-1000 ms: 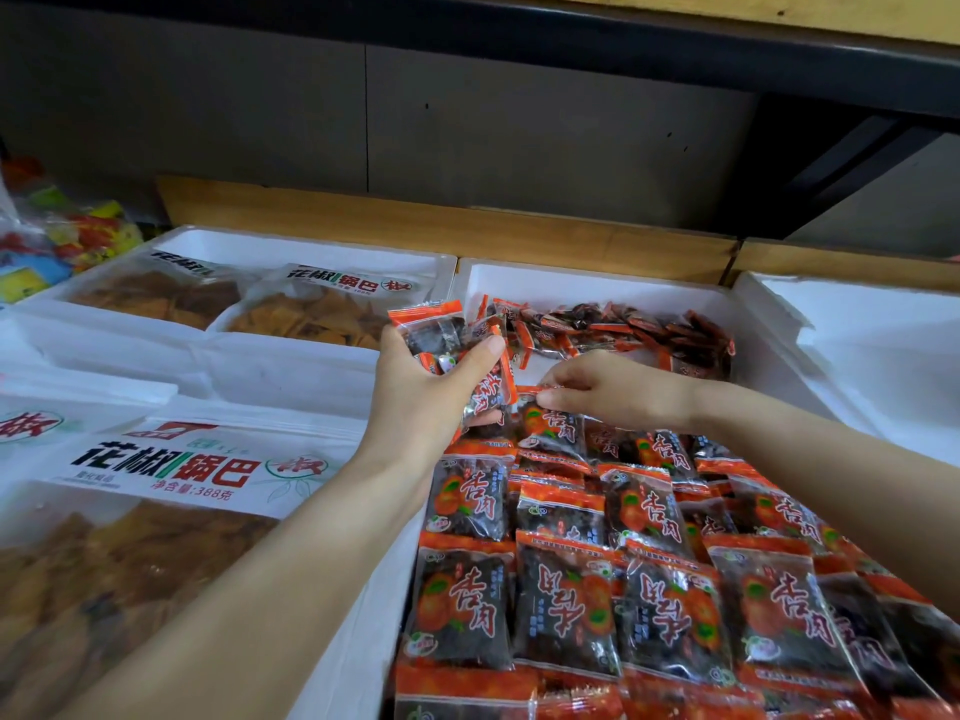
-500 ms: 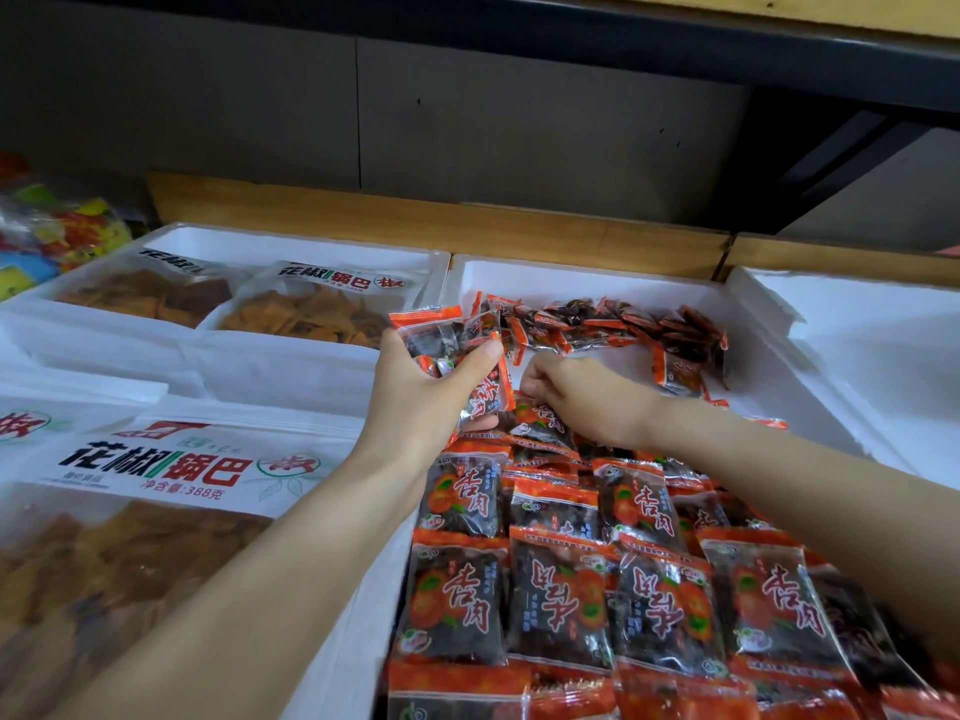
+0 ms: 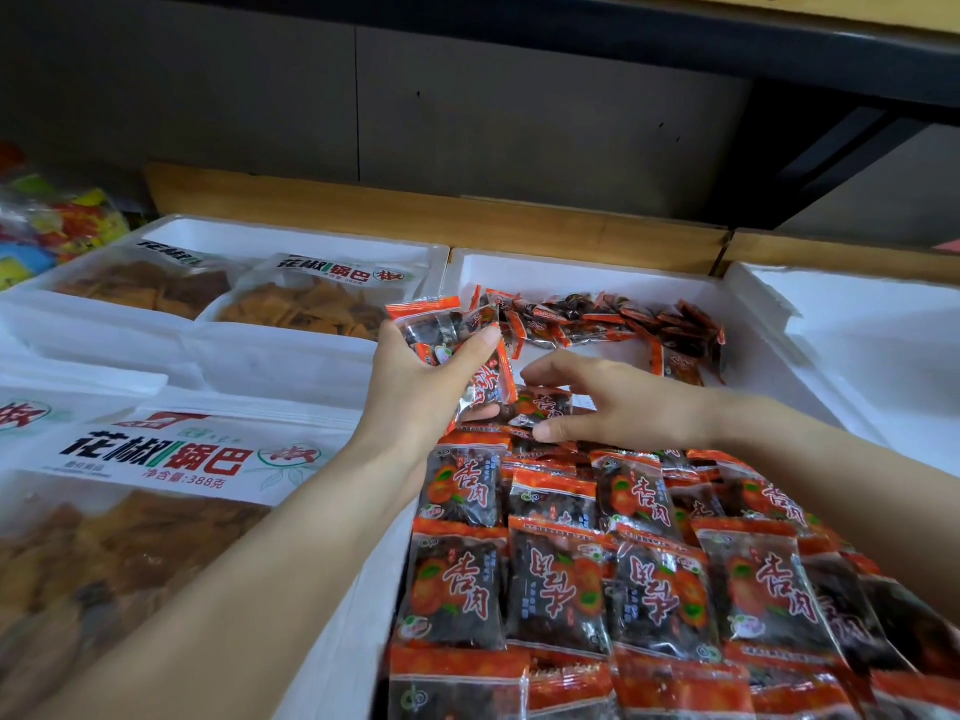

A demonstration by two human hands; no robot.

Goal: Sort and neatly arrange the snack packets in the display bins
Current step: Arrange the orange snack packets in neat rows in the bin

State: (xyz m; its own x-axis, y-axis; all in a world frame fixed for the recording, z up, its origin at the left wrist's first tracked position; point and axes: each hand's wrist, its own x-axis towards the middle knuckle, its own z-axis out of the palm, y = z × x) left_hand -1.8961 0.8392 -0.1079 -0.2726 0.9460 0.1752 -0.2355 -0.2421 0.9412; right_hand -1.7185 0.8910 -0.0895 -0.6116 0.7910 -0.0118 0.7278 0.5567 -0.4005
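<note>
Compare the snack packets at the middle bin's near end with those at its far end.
Near packets lie flat in overlapping rows, labels up; far packets sit jumbled at mixed angles. Near packets hide the bin floor; far packets leave white floor showing. Same orange-and-black wrappers.

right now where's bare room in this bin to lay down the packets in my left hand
There is bare floor between the loose pile at the back, the neat rows in front and the bin's right wall. The right bin shows only bare white. The near half is packed tight.
</note>
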